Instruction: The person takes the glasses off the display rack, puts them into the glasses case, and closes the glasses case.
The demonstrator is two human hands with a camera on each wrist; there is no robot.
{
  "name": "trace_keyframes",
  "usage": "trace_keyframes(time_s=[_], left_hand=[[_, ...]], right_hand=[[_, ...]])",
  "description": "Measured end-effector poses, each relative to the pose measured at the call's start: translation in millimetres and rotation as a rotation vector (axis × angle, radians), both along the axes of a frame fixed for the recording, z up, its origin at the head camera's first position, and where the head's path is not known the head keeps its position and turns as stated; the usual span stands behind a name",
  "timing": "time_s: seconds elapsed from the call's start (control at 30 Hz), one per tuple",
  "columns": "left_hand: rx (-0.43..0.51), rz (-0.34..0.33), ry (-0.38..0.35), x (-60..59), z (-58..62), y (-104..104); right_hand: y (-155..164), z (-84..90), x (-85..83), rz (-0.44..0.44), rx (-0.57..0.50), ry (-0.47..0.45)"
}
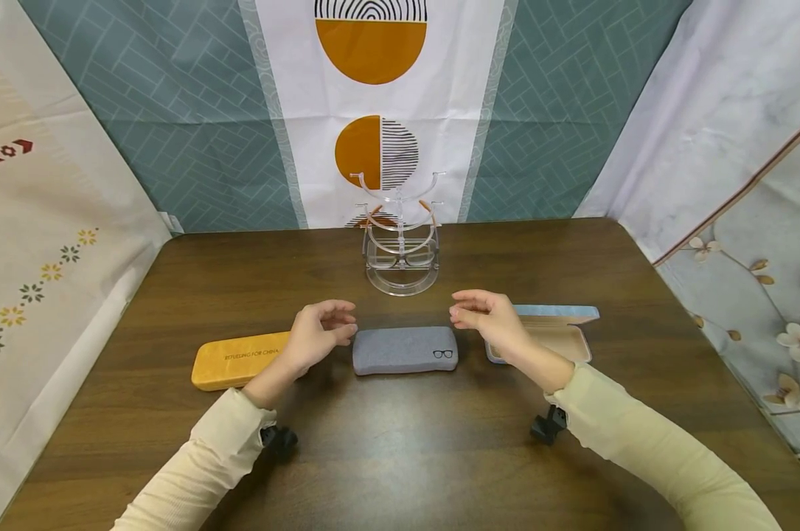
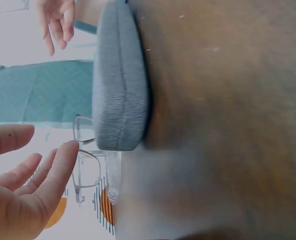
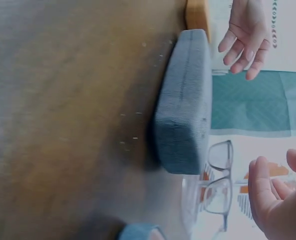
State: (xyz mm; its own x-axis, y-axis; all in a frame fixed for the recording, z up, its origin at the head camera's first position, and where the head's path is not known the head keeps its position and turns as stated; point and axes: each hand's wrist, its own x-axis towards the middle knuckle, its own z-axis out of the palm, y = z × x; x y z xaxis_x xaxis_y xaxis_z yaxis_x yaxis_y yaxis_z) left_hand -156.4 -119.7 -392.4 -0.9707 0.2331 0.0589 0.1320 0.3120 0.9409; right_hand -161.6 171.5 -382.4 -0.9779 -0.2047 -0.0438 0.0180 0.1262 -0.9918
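A closed grey fabric glasses case lies flat on the dark wooden table, near the middle, with a small glasses emblem printed at its right end. Both hands hover at its two ends without touching it. The left hand is just off the case's left end, fingers loosely bent and spread, thumb apart from them, holding nothing. The right hand hangs above the right end, fingers relaxed and slightly curled, also holding nothing. In the left wrist view the case's rounded end shows with a gap between it and the fingertips.

To the left of the grey case lies a yellow case with printed lettering, partly behind the left hand. To the right sits an open case with a pale blue lid and beige lining. Behind the grey case stands a clear acrylic stand carrying glasses, and patterned cloth hangs behind the table
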Motion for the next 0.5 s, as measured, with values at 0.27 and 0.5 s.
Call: trace_keyframes(time_s=[0.27,0.5], left_hand=[[0.03,0.052,-0.012,-15.4,15.3,4],[0.017,0.072,-0.018,-30.3,23.9,6]], right_hand=[[-9,17.2,-17.9,-0.044,-0.018,0.02],[-17,26.1,-33.2,-0.085,-0.039,0.002]])
